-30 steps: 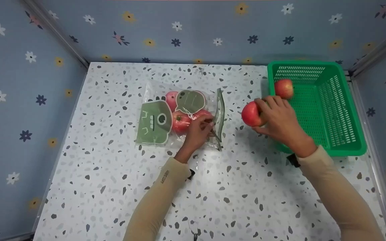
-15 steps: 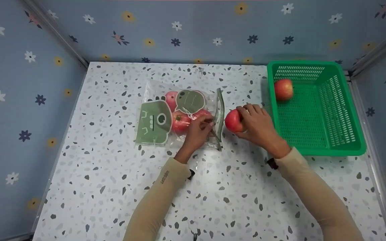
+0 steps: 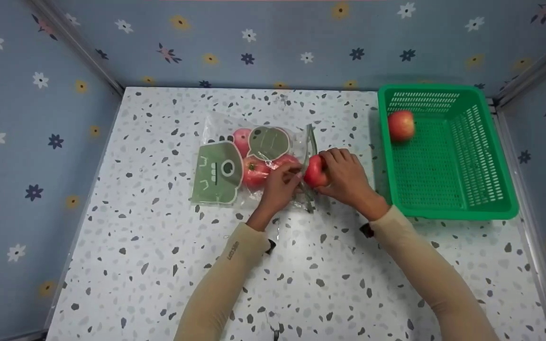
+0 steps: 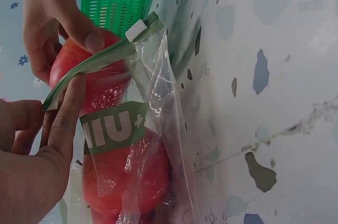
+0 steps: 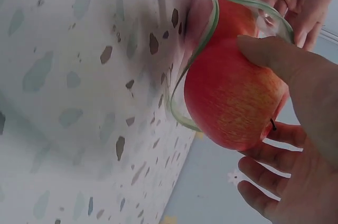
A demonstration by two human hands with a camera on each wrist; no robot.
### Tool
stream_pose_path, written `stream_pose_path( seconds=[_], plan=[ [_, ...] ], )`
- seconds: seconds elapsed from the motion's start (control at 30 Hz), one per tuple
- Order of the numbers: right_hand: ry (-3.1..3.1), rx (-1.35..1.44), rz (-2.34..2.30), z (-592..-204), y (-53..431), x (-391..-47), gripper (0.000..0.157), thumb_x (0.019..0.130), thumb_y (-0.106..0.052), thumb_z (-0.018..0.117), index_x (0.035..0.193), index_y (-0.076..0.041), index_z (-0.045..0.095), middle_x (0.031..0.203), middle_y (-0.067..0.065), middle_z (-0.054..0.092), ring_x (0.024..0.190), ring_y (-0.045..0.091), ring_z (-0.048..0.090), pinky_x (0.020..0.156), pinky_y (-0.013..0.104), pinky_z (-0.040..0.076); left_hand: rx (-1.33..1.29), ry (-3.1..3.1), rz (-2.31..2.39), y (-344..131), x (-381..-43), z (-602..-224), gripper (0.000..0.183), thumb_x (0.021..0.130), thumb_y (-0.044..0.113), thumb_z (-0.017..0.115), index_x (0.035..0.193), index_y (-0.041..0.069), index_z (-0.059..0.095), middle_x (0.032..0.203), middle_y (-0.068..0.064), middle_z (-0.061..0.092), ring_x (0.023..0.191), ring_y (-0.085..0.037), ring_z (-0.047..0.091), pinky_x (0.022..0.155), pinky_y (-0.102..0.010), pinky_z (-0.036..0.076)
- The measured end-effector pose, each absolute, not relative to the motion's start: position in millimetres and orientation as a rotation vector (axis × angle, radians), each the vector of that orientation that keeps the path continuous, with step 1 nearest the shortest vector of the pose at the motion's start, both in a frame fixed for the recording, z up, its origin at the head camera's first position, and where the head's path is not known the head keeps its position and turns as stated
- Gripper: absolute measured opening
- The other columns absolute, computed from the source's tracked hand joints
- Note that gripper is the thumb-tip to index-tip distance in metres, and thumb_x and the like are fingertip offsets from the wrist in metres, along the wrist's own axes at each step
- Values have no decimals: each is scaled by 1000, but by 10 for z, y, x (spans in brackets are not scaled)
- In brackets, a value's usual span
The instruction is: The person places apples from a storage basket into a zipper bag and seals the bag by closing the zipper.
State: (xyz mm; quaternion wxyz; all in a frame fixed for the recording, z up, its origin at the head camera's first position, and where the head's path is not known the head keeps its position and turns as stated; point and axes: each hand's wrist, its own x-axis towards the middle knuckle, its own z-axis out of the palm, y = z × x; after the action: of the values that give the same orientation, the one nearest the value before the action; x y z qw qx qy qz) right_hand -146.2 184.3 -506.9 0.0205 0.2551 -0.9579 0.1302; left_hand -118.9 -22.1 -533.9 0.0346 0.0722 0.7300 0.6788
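Note:
A clear zip bag with green cartoon print lies on the table, several red apples inside it. My left hand pinches the green zip edge at the bag's mouth, holding it raised. Between the thumb and fingers of my right hand is another red apple. That apple sits at the opened mouth, partly inside the green rim in the right wrist view. A white zip slider shows on the rim in the left wrist view.
To the right stands a green plastic basket with slotted walls, one apple lying at its back left. The speckled table meets flowered blue walls at the back and sides.
My right hand has carried the apple leftward from beside the basket to the bag's mouth. The left hand has stayed at the bag's edge.

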Motion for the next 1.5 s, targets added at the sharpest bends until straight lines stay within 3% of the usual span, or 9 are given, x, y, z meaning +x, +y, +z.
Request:
stream_pose_path(
  seconds=[0.73,0.9,1.1,1.27,1.5],
  plan=[
    [-2934,787,691,-5315,1682,-1519,79,78,-30,95,141,0,57,132,20,59,119,39,54,100,53,52,190,2225,2069,-190,-1179,-5307,24,105,-1,61,127,-9,68,112,-23,71,80,-21,71,69,-33,66],
    [-2953,791,760,-5398,1666,-1514,76,82,-33,93,142,-2,59,139,18,58,129,39,53,110,54,47,178,2227,2058,-178,-1180,-5317,26,104,-3,61,129,-10,66,113,-24,70,78,-17,69,70,-34,67],
    [-2979,793,863,-5424,1724,-1501,77,82,-23,93,147,-5,57,147,18,54,135,41,48,115,56,44,188,2230,2067,-174,-1180,-5313,27,104,-5,61,129,-12,65,113,-26,70,82,-22,71,71,-36,67],
    [-3032,735,944,-5418,1806,-1493,85,83,-22,93,155,-5,50,149,19,55,138,41,47,116,55,43,214,2232,2086,-181,-1175,-5318,27,103,-4,62,128,-13,65,113,-27,70,83,-21,71,69,-31,66],
    [-2947,731,995,-5457,1802,-1468,78,82,-16,93,148,0,55,142,20,63,128,39,54,112,54,45,239,2241,2096,-174,-1180,-5317,24,103,-4,62,126,-11,67,115,-26,70,89,-29,73,68,-29,65]
  ],
)
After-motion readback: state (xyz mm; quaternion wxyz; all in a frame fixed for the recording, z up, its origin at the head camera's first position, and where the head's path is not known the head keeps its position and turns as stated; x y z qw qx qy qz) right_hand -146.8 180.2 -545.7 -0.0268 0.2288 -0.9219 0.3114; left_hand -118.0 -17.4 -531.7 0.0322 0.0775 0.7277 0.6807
